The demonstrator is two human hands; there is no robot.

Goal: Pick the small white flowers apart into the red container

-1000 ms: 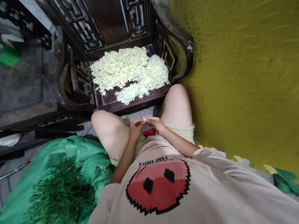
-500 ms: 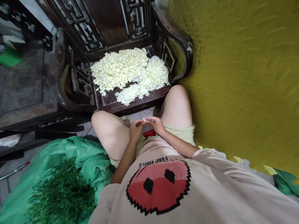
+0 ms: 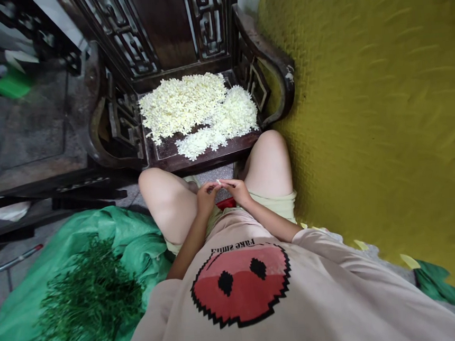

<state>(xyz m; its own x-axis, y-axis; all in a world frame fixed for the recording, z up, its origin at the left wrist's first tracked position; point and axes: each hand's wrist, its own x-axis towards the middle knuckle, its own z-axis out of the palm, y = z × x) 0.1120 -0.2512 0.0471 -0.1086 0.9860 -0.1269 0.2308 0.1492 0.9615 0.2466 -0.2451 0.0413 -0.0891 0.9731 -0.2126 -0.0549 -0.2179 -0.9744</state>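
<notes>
My left hand (image 3: 207,196) and my right hand (image 3: 238,191) meet in front of my lap, fingertips together. Between them is a tiny white flower (image 3: 218,182), pinched by the fingers of both hands. Beyond my knees, a wooden chair seat (image 3: 229,150) carries a wide spread of cream-coloured flowers (image 3: 182,103) and a whiter heap (image 3: 236,111) at its right and front. Something red (image 3: 226,203) lies just under my hands, partly hidden.
On the left, a green sheet (image 3: 108,223) bears a bundle of green stems (image 3: 91,299). A dark wooden table (image 3: 29,135) holds a green container (image 3: 8,83). A yellow textured surface (image 3: 375,126) rises at the right. A metal rod (image 3: 12,262) lies at the far left.
The view has shifted very slightly. Both hands stay together at the same place, with the small white flower turned a little between the fingertips.
</notes>
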